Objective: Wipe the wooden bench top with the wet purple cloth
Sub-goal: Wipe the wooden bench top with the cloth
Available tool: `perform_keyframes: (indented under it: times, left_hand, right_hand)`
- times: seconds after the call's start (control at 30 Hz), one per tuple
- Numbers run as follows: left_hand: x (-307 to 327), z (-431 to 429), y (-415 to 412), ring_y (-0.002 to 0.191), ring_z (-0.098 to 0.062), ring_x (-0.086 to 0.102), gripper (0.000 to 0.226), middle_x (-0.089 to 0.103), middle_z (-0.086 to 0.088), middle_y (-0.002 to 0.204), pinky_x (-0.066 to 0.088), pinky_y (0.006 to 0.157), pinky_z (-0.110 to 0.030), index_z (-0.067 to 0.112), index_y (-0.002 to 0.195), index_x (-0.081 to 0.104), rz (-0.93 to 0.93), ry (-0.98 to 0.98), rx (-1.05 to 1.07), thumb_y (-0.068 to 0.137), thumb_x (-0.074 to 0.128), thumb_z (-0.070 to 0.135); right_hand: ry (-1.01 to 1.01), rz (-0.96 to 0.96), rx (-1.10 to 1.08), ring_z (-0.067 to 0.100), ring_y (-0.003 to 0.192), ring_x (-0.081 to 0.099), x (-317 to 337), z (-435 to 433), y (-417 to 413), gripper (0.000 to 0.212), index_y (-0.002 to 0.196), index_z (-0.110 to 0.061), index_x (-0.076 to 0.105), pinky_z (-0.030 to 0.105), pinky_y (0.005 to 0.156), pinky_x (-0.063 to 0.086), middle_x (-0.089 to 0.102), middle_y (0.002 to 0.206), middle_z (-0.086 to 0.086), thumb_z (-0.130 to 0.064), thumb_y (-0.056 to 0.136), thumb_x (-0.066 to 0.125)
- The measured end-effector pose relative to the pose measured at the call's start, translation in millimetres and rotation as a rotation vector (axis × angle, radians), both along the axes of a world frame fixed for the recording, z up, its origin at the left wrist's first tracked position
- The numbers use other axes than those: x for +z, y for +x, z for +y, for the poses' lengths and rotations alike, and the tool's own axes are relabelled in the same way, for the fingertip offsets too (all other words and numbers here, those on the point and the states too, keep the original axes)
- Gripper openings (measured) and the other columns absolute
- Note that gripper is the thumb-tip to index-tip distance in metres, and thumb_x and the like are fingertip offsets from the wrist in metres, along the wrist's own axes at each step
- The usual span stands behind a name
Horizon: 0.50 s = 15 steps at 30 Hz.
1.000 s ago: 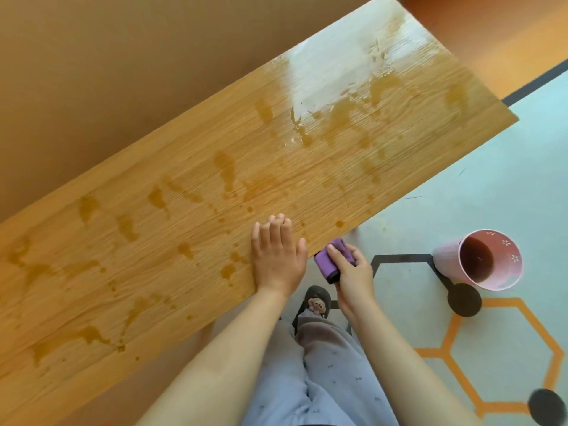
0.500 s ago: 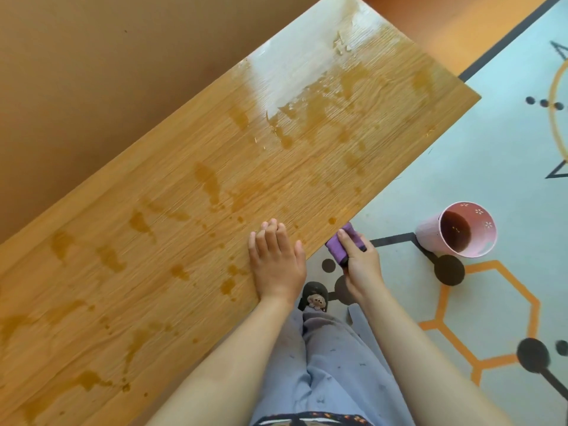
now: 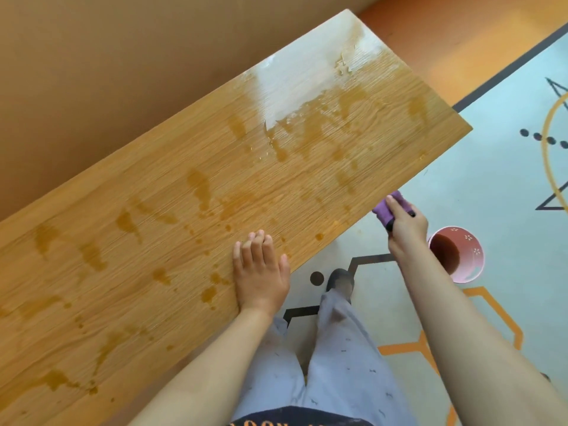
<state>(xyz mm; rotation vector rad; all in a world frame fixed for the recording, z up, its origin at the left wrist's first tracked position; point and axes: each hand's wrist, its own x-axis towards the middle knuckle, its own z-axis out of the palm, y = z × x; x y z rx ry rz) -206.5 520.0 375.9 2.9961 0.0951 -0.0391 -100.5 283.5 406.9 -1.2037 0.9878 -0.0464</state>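
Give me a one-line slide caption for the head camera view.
Left hand flat on the stained wooden bench top; right hand holds the purple cloth at its near edge, pink cup nearby.

A plain tan-brown wall [image 3: 107, 72] fills the upper left and meets an orange floor [image 3: 445, 35] at the top right, where a paler patch of light lies across it. A black border stripe [image 3: 507, 70] divides the orange from a pale blue-grey mat [image 3: 461, 186] printed with orange hexagon outlines [image 3: 399, 349], black lines and dots. A pink cup [image 3: 470, 265], dark inside, sits on the mat.
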Motion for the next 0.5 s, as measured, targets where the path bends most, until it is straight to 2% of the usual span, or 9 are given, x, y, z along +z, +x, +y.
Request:
perform_keyframes:
  times: [0.07, 0.17, 0.37, 0.5]
  left_hand:
    - [0.0, -1.8, 0.0, 0.119, -0.032, 0.04, 0.046, 0.051, -0.016, 0.123, 0.024, 0.109, -0.049, 0.003, 0.119, 0.044, -0.005, 0.014, 0.013, 0.09, 0.036, 0.037]
    - [0.9, -3.4, -0.3, 0.119, -0.032, 0.04, 0.046, 0.048, -0.014, 0.123, 0.024, 0.11, -0.049, 0.004, 0.12, 0.044, -0.005, 0.031, 0.033, 0.089, 0.037, 0.037]
    - [3.0, -5.6, 0.6, 0.119, -0.033, 0.04, 0.046, 0.044, -0.014, 0.121, 0.024, 0.11, -0.048, 0.003, 0.12, 0.042, -0.03, 0.054, 0.047, 0.088, 0.038, 0.036]
    - [1.6, -5.4, 1.7, 0.118, -0.035, 0.041, 0.046, 0.043, -0.014, 0.122, 0.024, 0.11, -0.048, 0.003, 0.12, 0.042, -0.062, 0.054, 0.055, 0.087, 0.039, 0.035]
  right_hand:
    - [-0.018, -0.014, -0.009, 0.014, 0.082, 0.064, 3.6, -23.6, 21.0, 0.01, 0.095, -0.01, 0.062, 0.026, 0.08, 0.056, 0.063, 0.095, 0.004, -0.005, 0.087, 0.065]
    - [-0.014, 0.027, 0.015, 0.01, 0.078, 0.063, 4.7, -32.1, 28.1, 0.009, 0.088, -0.017, 0.061, 0.028, 0.089, 0.053, 0.062, 0.089, 0.0, -0.009, 0.087, 0.065]
    - [0.082, 0.098, 0.18, 0.009, 0.077, 0.062, -5.5, 2.0, -16.0, 0.005, 0.086, -0.018, 0.063, 0.024, 0.078, 0.051, 0.065, 0.083, -0.001, -0.016, 0.087, 0.067]
    - [0.025, 0.057, 0.148, 0.009, 0.075, 0.061, 1.8, -29.4, 14.0, 0.009, 0.082, -0.019, 0.062, 0.023, 0.075, 0.05, 0.062, 0.08, -0.002, -0.014, 0.085, 0.068]
